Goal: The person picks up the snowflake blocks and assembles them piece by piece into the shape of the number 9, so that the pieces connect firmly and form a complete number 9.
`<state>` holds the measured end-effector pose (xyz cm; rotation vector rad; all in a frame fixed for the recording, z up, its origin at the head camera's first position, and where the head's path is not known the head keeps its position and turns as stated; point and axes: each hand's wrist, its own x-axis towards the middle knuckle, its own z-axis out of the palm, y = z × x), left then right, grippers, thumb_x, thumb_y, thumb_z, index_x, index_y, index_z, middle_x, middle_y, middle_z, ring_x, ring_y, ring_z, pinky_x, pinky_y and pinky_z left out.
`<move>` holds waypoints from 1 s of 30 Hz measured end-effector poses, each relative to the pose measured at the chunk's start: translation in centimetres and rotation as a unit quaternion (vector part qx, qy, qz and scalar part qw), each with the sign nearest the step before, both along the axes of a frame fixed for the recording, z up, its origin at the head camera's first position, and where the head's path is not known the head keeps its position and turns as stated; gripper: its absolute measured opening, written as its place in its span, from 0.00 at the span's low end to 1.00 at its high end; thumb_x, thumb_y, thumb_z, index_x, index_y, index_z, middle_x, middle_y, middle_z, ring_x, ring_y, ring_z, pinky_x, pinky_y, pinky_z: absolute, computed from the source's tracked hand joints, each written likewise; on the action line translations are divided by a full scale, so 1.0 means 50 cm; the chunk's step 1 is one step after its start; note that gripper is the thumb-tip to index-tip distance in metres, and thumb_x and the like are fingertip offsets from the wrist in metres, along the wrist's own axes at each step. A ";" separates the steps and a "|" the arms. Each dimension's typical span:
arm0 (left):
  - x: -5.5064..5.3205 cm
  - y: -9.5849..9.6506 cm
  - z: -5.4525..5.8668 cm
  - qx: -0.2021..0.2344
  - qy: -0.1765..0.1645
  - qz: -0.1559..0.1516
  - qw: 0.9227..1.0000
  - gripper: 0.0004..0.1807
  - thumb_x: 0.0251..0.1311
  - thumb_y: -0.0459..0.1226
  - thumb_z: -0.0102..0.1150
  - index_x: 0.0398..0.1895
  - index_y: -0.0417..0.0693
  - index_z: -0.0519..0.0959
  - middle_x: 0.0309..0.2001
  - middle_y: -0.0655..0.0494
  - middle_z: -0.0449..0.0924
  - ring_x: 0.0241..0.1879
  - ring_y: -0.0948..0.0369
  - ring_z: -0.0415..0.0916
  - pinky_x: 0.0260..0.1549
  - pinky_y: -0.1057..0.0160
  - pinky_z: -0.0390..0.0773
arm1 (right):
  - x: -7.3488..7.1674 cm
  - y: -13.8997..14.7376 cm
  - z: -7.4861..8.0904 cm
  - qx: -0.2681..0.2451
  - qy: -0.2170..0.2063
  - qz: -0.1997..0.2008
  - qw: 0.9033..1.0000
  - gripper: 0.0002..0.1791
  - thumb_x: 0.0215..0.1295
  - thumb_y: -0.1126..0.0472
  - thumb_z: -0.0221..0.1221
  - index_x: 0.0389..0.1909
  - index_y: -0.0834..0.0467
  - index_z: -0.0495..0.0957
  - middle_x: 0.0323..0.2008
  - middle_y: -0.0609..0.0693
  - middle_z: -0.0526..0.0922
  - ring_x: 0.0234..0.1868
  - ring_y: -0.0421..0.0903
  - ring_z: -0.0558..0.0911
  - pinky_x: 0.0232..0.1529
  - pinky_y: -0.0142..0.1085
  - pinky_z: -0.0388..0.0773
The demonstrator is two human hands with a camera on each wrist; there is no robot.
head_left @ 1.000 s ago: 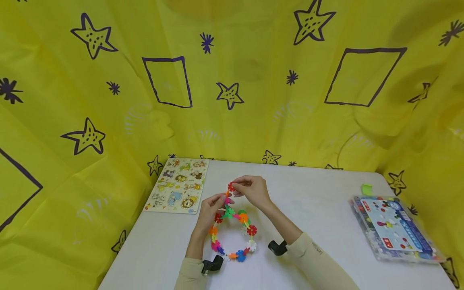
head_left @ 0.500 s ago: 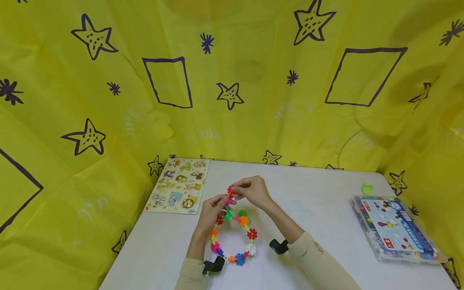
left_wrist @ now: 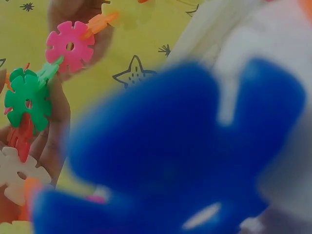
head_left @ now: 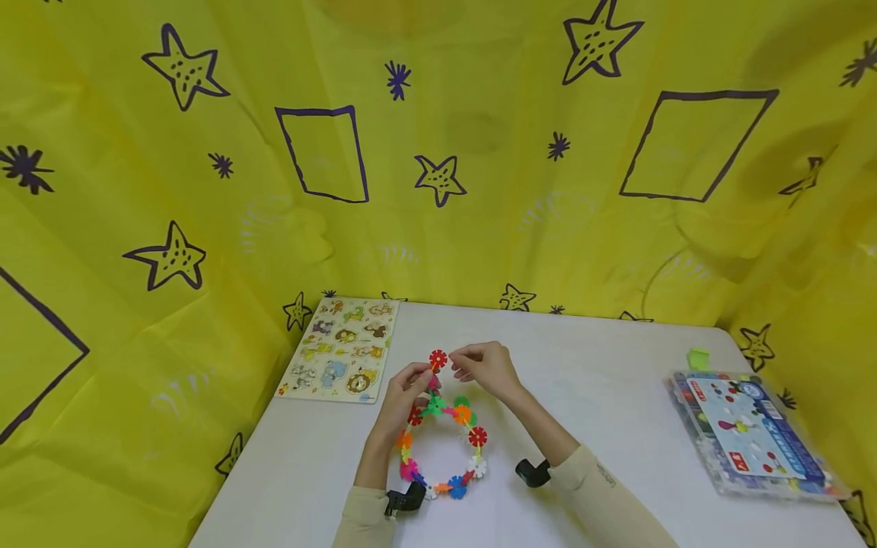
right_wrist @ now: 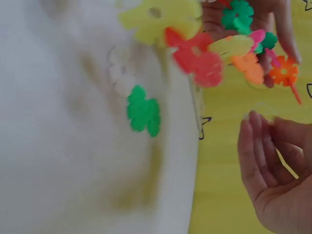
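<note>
A chain of colourful notched plastic discs forms a ring, with a short strand rising from its far side. My left hand [head_left: 396, 403] holds that strand near a pink disc, just below the red disc [head_left: 438, 355] at its top. My right hand [head_left: 489, 369] is right beside the red disc, fingers loosely bent and nothing between them. In the left wrist view, a pink disc [left_wrist: 57, 48] and a green disc [left_wrist: 15, 90] show against the fingers, while a blurred blue disc [left_wrist: 141, 131] hides much. The right wrist view shows an orange disc [right_wrist: 278, 75] at the strand's end.
A loose green disc [right_wrist: 139, 111] and a whitish disc [right_wrist: 119, 73] lie on the white table [head_left: 589, 411]. An animal puzzle board [head_left: 318, 380] is at the back left. At right lies a clear box [head_left: 760, 441], a light green piece [head_left: 698, 358] behind it.
My right hand has let go of the red disc and drawn slightly right. My left hand still holds the strand, and the ring has barely moved.
</note>
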<state>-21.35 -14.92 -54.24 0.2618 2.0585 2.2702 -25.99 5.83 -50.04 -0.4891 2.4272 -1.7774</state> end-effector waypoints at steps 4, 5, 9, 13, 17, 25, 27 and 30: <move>-0.003 0.004 -0.004 -0.014 0.000 0.002 1.000 0.20 0.79 0.44 0.54 0.60 0.35 0.74 0.37 0.54 0.84 0.35 0.60 0.81 0.34 0.64 0.82 | 0.005 0.012 -0.026 0.150 0.050 -0.005 0.987 0.05 0.61 0.64 0.74 0.37 0.59 0.91 0.30 0.47 0.89 0.29 0.47 0.85 0.32 0.37 0.83; -0.003 0.005 -0.005 -0.019 -0.001 0.005 1.000 0.21 0.78 0.44 0.55 0.61 0.37 0.74 0.37 0.53 0.84 0.35 0.60 0.81 0.34 0.64 0.81 | 0.008 0.014 -0.031 0.184 0.059 -0.002 0.981 0.05 0.60 0.62 0.75 0.36 0.58 0.91 0.29 0.45 0.88 0.29 0.44 0.84 0.32 0.36 0.82; -0.004 0.010 -0.005 -0.039 -0.005 0.025 0.999 0.21 0.78 0.47 0.56 0.64 0.44 0.75 0.37 0.51 0.84 0.35 0.59 0.80 0.32 0.65 0.80 | 0.020 0.016 -0.046 0.273 0.063 0.009 0.960 0.07 0.57 0.58 0.77 0.33 0.55 0.91 0.28 0.42 0.87 0.30 0.41 0.80 0.33 0.37 0.80; -0.002 0.014 -0.004 -0.039 -0.001 0.036 0.999 0.20 0.79 0.47 0.53 0.62 0.43 0.76 0.36 0.48 0.83 0.34 0.58 0.80 0.31 0.65 0.81 | 0.027 0.013 -0.061 0.303 0.047 0.023 0.951 0.05 0.56 0.67 0.73 0.32 0.54 0.90 0.29 0.43 0.86 0.32 0.43 0.80 0.37 0.40 0.82; -0.001 0.018 -0.004 -0.022 -0.002 0.023 0.999 0.19 0.80 0.44 0.52 0.61 0.39 0.74 0.36 0.49 0.83 0.33 0.59 0.82 0.32 0.64 0.82 | 0.030 0.008 -0.074 0.301 0.057 0.027 0.952 0.09 0.55 0.73 0.69 0.31 0.55 0.90 0.29 0.44 0.86 0.33 0.42 0.80 0.38 0.40 0.83; 0.002 0.021 -0.002 -0.002 -0.009 0.015 1.000 0.22 0.80 0.50 0.50 0.56 0.38 0.74 0.36 0.48 0.82 0.32 0.59 0.83 0.32 0.63 0.81 | 0.029 0.003 -0.088 0.272 0.089 0.020 0.958 0.09 0.52 0.68 0.77 0.35 0.58 0.90 0.27 0.45 0.85 0.28 0.39 0.79 0.33 0.36 0.80; 0.003 0.021 -0.001 0.001 -0.008 0.019 1.000 0.23 0.80 0.52 0.50 0.55 0.38 0.75 0.36 0.47 0.82 0.31 0.58 0.83 0.32 0.63 0.82 | 0.030 0.004 -0.088 0.264 0.087 0.015 0.961 0.08 0.51 0.67 0.78 0.32 0.57 0.89 0.26 0.44 0.85 0.28 0.39 0.79 0.33 0.36 0.80; 0.002 0.020 -0.002 0.007 -0.010 0.025 1.000 0.22 0.80 0.51 0.50 0.53 0.38 0.74 0.35 0.46 0.82 0.31 0.58 0.83 0.32 0.63 0.82 | 0.030 0.006 -0.089 0.238 0.079 0.009 0.968 0.08 0.51 0.66 0.78 0.28 0.56 0.87 0.24 0.43 0.84 0.27 0.38 0.78 0.33 0.36 0.80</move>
